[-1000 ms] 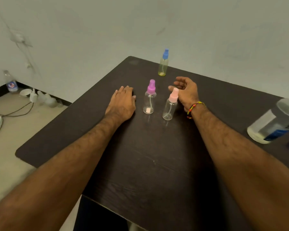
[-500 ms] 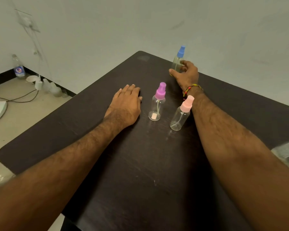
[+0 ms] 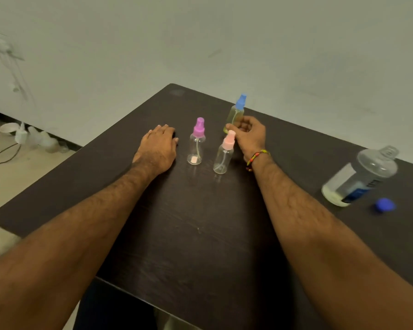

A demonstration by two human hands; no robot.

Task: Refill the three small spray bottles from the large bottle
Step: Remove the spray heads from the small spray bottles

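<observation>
One right hand (image 3: 249,136) grips blue-capped bottle (image 3: 235,114).

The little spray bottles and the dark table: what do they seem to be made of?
The purple-capped bottle and the pink-capped bottle look like clear glossy plastic: their inner tubes show through the walls. Their caps look like opaque matte plastic. The table looks like dark wood or wood-look laminate, with faint grain.
</observation>
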